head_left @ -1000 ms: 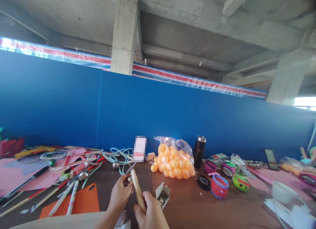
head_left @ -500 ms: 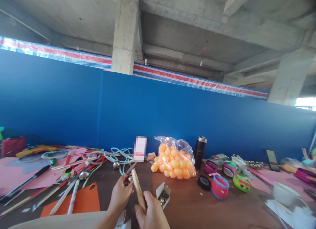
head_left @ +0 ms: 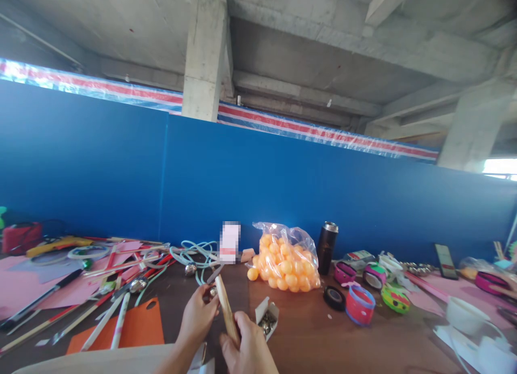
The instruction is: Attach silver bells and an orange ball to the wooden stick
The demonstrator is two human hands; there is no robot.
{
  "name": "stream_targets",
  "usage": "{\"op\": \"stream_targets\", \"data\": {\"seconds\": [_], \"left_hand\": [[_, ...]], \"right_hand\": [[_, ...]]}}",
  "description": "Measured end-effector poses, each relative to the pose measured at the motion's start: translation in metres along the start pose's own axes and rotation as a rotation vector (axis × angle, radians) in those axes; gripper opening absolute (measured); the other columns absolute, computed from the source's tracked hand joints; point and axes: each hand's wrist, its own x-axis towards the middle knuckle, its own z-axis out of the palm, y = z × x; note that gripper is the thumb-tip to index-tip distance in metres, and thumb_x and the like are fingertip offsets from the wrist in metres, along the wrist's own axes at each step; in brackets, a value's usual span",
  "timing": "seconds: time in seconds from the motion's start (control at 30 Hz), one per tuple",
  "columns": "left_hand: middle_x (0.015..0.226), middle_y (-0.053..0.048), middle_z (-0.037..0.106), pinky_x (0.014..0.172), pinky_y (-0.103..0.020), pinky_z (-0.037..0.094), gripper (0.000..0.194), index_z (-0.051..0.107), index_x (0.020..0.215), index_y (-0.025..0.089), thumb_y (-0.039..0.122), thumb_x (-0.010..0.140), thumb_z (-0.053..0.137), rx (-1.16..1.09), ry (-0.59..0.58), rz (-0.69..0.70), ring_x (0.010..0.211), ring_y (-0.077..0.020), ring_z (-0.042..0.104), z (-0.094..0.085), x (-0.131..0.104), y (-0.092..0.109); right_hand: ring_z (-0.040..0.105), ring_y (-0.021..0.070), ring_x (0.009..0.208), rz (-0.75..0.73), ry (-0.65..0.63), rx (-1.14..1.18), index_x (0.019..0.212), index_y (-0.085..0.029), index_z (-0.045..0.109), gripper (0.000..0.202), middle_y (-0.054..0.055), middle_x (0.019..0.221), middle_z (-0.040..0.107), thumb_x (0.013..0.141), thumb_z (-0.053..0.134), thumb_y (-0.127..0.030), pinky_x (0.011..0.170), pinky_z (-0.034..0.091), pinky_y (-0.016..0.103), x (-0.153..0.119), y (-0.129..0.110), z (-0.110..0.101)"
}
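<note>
My right hand (head_left: 251, 346) is closed round the lower part of a pale wooden stick (head_left: 226, 311), which slants up and to the left. Beside it, my left hand (head_left: 198, 316) pinches a thin, dark grey strip (head_left: 215, 274) near the stick's upper end. A small shiny metal bell (head_left: 212, 291) shows by the left fingertips. Just right of my hands stands an open white box (head_left: 267, 317) with silvery bells inside. Under my left forearm, part of another white box or paper shows, mostly hidden.
Behind lie a clear bag of orange balls (head_left: 287, 263), a black bottle (head_left: 327, 247) and pale blue tubing (head_left: 197, 251). On the left are sticks, pink paper and an orange sheet (head_left: 141, 323). Black tape (head_left: 334, 297), coloured bands and a white cup (head_left: 466, 313) are on the right.
A light stick-like thing has appeared at the far right edge, by the pink band. My hands and what they hold look the same.
</note>
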Motion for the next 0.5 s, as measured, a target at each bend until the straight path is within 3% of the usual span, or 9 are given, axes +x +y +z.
{"op": "stream_targets", "data": {"seconds": [0.3, 0.5], "left_hand": [[0.068, -0.001, 0.063, 0.051, -0.022, 0.046, 0.017, 0.055, 0.084, 0.018, 0.025, 0.070, 0.051, 0.060, 0.009, -0.028, 0.054, -0.0144, 0.061, -0.001, -0.005, 0.009], [0.065, 0.000, 0.062, 0.052, -0.023, 0.047, 0.019, 0.054, 0.085, 0.017, 0.026, 0.069, 0.051, 0.028, -0.001, 0.000, 0.054, -0.0149, 0.061, 0.000, -0.001, 0.001]], "right_hand": [[0.055, 0.0155, 0.059, 0.015, 0.019, -0.014, 0.078, -0.020, 0.050, 0.010, 0.001, 0.064, 0.059, 0.070, 0.050, -0.014, 0.054, 0.037, 0.020, 0.001, 0.004, 0.005], [0.054, 0.0144, 0.056, -0.015, 0.062, -0.023, 0.077, -0.020, 0.051, 0.011, -0.001, 0.062, 0.057, 0.070, 0.050, -0.012, 0.053, 0.035, 0.020, 0.001, 0.009, 0.011]]}}
